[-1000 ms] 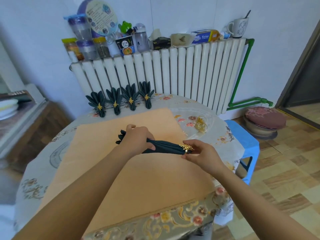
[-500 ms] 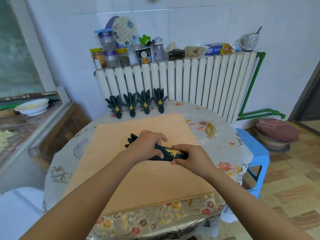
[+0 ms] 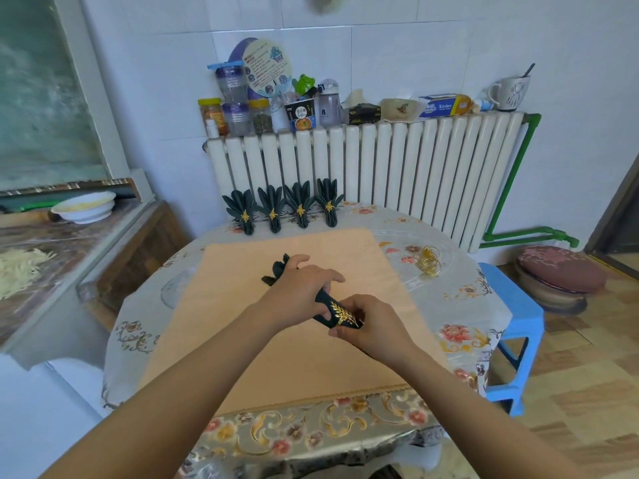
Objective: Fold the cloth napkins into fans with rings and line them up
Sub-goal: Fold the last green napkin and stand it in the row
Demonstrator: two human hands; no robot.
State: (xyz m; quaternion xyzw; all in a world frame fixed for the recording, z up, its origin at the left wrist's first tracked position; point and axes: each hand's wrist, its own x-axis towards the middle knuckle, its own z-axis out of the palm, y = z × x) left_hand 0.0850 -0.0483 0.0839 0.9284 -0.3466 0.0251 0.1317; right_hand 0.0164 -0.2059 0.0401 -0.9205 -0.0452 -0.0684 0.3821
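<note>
The gold leaf ring no longer sits at the very tip of the dark pleated napkin: it is now up on the bundle, with a short stub of cloth sticking out below it. My right hand, which a second ago only pinched the ring at the napkin's end with its fingertips, now curls around the ringed end and has closed in right beside my left hand. My view has also lifted, so more wall shows above the radiator.
</note>
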